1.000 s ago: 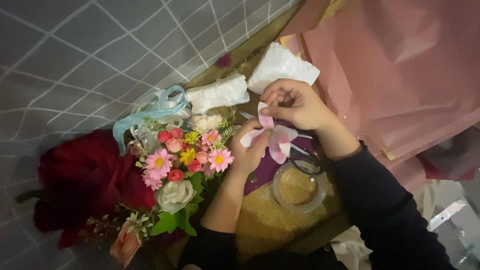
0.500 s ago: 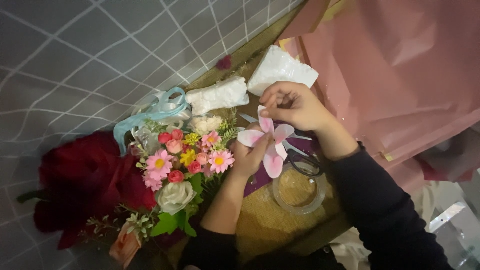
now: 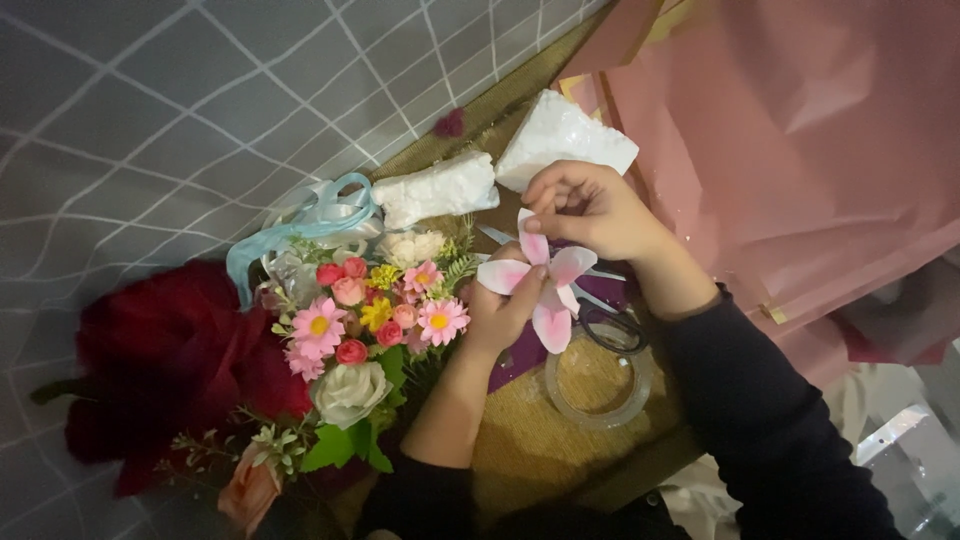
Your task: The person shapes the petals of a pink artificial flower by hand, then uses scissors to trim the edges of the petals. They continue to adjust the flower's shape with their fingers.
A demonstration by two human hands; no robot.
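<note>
1. Pink wrapping paper (image 3: pixel 800 150) fills the upper right; a grey gridded sheet (image 3: pixel 150 120) covers the left.
2. A dark red bloom (image 3: pixel 160 360) lies lower left, beside a small mixed bouquet (image 3: pixel 360 320) tied with pale blue ribbon (image 3: pixel 310 215).
3. Two white foam blocks (image 3: pixel 440 188) sit above the hands; a clear tape roll (image 3: pixel 598 385) and scissors (image 3: pixel 610 325) lie just below them.
4. The left hand (image 3: pixel 500 310) grips the pink-white flower (image 3: pixel 540 285) from beneath, at its base.
5. The right hand (image 3: pixel 590 210) pinches the top petal.
6. The flower looks light, soft and easily creased; holding it at the centre seems safest.
</note>
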